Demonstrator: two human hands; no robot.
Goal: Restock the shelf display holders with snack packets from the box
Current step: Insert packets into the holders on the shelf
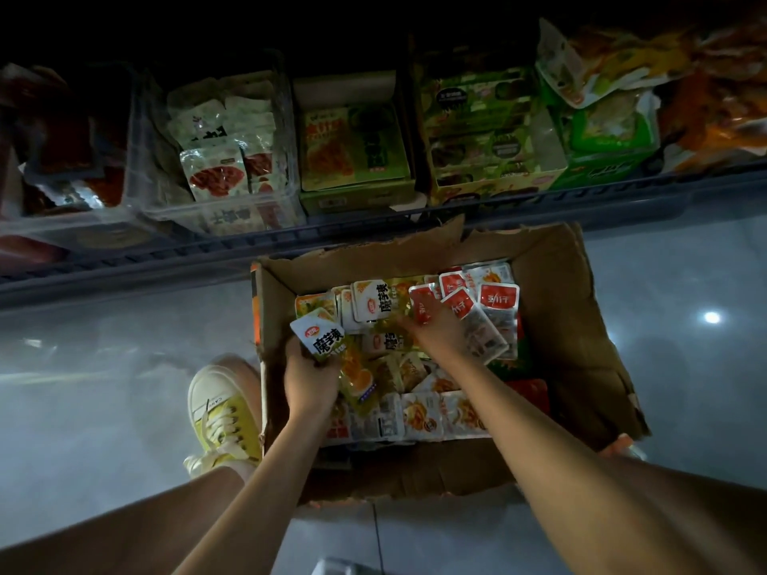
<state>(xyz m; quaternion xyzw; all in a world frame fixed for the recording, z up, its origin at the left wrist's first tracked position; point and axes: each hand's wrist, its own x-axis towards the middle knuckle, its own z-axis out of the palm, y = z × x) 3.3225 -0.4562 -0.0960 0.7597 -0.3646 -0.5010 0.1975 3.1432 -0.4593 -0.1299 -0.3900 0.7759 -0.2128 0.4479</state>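
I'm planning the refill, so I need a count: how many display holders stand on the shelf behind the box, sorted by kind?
Clear plastic bins: 2
Cardboard display boxes: 3
Total: 5
At the far right, the orange packets hide whatever holds them, so that spot is not counted.

Store aisle, seen from a single wide-angle camera worn on the person's head, facing forward and steeply down. The cardboard box (572, 325) on the floor (103, 346) fills the centre, near enough that the lettering on the snack packets (323, 340) shows. The shelf (373, 226) runs across at 12 o'clock, dimmer and farther off. Both forearms enter from 6 o'clock; a shoe (220, 412) lies at 8 o'clock.
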